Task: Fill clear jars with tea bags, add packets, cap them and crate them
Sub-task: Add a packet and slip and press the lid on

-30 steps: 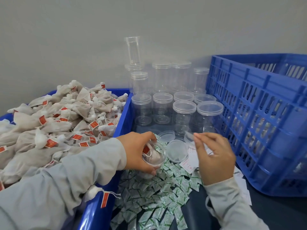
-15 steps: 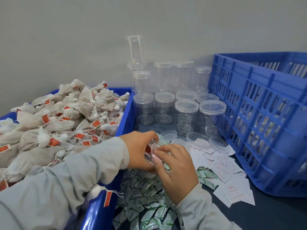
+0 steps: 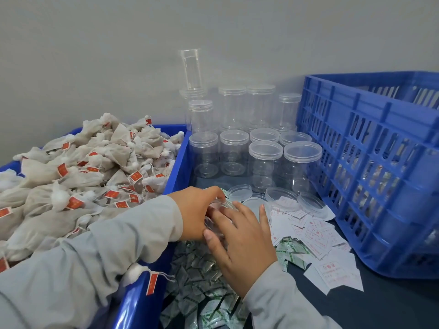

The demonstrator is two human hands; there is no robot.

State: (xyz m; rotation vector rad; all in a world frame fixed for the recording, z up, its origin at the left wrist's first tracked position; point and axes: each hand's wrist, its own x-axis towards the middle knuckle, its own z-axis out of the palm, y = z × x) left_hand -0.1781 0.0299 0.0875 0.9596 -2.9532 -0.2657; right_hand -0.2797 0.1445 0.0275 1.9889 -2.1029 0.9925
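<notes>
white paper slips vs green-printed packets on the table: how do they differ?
The white paper slips carry red print; the green-printed packets are white with green print. The slips lie right of the right hand, toward the slatted blue crate; the packets lie under both hands, beside the tea bag bin. The slips look larger and flat; the packets smaller, heaped thicker. Both lie loose on the dark table.

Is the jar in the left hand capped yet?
Not capped. The jar lies tilted in the left hand, mouth open, with the right hand fingers reaching into it.
</notes>
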